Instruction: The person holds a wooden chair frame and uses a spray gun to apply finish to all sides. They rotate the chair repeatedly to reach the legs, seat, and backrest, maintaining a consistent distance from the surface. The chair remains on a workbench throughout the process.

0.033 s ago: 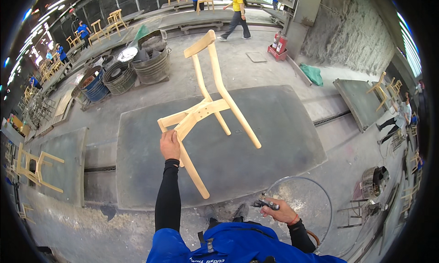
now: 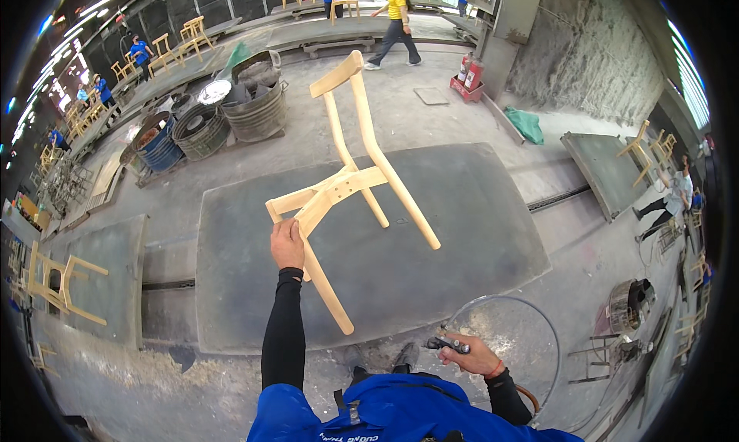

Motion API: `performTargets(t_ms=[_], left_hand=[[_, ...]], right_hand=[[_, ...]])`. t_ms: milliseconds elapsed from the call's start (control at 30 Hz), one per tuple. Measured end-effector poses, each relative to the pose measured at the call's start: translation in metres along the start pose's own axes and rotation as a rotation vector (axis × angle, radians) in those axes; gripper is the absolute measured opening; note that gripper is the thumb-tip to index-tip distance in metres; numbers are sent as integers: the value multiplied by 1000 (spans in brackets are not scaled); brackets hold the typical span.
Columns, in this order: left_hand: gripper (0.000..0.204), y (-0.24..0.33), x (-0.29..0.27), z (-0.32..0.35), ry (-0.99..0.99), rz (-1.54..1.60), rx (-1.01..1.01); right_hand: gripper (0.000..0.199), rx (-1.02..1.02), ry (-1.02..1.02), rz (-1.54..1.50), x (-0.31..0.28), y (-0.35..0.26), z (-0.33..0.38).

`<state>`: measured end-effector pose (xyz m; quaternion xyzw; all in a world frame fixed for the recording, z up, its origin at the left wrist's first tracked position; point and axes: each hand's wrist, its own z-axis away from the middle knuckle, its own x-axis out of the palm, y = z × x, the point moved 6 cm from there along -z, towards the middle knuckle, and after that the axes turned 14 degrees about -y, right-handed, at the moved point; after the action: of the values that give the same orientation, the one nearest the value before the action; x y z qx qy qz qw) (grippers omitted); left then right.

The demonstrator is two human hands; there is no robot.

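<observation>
While a worker's left hand (image 2: 287, 246) grips the corner of a wooden chair (image 2: 339, 186) stretching toward its one o'clock, the right hand (image 2: 475, 357) clasps a spray gun (image 2: 453, 344).

The left hand (image 2: 287, 246) grips a wooden chair frame (image 2: 327, 193), the right hand (image 2: 476, 356) a spray gun (image 2: 454, 343).

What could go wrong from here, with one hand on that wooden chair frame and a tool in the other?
The left hand grips the chair frame at one corner only, so it might tip or twist if that hold slips. The hose loops beside the right hand and could snag, perhaps tugging the handheld tool.
</observation>
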<state>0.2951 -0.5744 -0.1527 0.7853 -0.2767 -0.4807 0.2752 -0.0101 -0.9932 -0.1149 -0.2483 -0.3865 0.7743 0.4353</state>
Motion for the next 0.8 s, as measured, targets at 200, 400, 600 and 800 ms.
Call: performTargets(t_ms=[200, 400, 600, 800], left_hand=[[19, 5, 4, -16, -51, 0, 19], [18, 6, 4, -17, -64, 8, 50], [17, 5, 6, -22, -65, 7, 61], [17, 8, 6, -24, -21, -18, 120]], right_hand=[[61, -169, 16, 563, 10, -37, -5], [62, -129, -55, 559, 20, -47, -1], [57, -12, 28, 58, 16, -40, 21], [53, -334, 145, -183, 7, -37, 38]])
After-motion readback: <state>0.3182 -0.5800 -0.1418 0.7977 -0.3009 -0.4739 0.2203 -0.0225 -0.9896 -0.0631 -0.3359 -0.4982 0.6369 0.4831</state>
